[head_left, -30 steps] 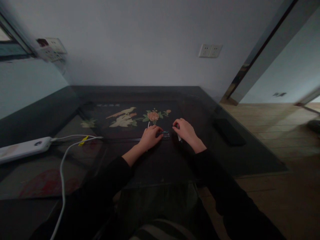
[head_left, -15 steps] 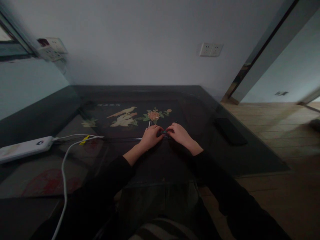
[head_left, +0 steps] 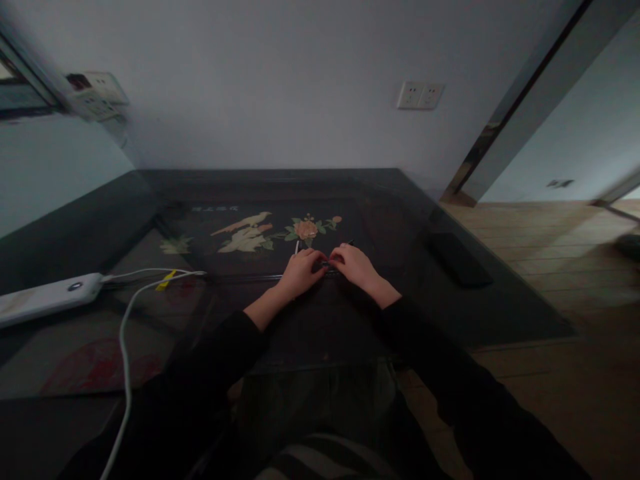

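My left hand (head_left: 299, 274) and my right hand (head_left: 358, 267) meet fingertip to fingertip on the dark glass-topped table (head_left: 320, 320), just below an inlaid flower picture (head_left: 305, 231). Both pinch a small dark object (head_left: 327, 265), which the fingers mostly hide. A thin white stick (head_left: 297, 248) pokes out past my left fingers. A thin dark tip (head_left: 350, 243) shows beyond my right fingers. Black sleeves cover both of my arms.
A white power bank (head_left: 45, 299) lies at the left with white cables (head_left: 124, 333) and a yellow tag (head_left: 165, 281). A black phone (head_left: 457, 260) lies near the table's right edge. Wall sockets (head_left: 420, 95) are behind; wooden floor (head_left: 575, 267) is to the right.
My right hand has moved left and joined my left hand on the small object. The white piece seen under my right hand a second ago is no longer visible.
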`<state>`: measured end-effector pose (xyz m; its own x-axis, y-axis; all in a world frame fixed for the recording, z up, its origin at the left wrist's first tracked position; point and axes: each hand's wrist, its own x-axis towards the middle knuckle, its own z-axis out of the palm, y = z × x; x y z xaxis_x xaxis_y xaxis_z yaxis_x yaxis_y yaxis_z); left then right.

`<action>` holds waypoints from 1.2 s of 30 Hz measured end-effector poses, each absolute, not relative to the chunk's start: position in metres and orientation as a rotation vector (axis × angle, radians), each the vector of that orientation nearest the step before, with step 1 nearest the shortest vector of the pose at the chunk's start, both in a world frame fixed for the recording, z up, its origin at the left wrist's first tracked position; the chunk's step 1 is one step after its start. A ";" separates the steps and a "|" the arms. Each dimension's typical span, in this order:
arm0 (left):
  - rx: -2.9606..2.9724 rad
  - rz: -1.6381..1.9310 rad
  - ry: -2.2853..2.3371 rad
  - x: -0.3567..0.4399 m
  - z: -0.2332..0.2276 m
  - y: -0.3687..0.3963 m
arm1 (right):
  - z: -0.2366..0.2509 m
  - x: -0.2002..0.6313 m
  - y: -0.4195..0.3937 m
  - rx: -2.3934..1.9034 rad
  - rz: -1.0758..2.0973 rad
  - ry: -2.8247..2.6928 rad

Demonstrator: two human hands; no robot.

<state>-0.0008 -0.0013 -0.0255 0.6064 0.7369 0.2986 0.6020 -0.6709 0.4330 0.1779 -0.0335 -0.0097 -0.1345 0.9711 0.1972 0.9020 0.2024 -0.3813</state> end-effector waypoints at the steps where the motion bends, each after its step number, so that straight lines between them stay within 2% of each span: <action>1: 2.543 0.667 1.090 -0.001 -0.025 -0.001 | -0.010 0.178 -0.033 -1.748 0.241 -2.088; 7: 2.523 0.736 1.041 -0.002 -0.028 0.001 | -0.009 0.180 -0.031 -1.700 0.241 -2.054; 12: 2.325 1.020 0.924 -0.003 -0.024 0.006 | -0.005 0.186 -0.028 -1.519 0.338 -1.881; 15: 2.150 1.127 0.859 -0.003 -0.020 0.007 | -0.003 0.188 -0.026 -1.355 0.586 -1.705; 19: 1.947 1.127 0.789 -0.001 -0.017 0.005 | -0.003 0.184 -0.029 -1.202 1.090 -1.409; 23: 1.791 1.152 0.767 -0.001 -0.014 0.001 | 0.001 0.178 -0.035 -1.065 1.345 -1.248; 36: 1.543 1.182 0.747 0.002 -0.016 -0.002 | 0.006 0.168 -0.042 -1.060 1.404 -1.157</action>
<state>0.0022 -0.0023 -0.0160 0.3284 0.8909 0.3137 -0.0994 -0.2977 0.9495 0.1677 -0.0415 0.0055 -0.1274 0.9913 -0.0337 -0.1561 -0.0536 -0.9863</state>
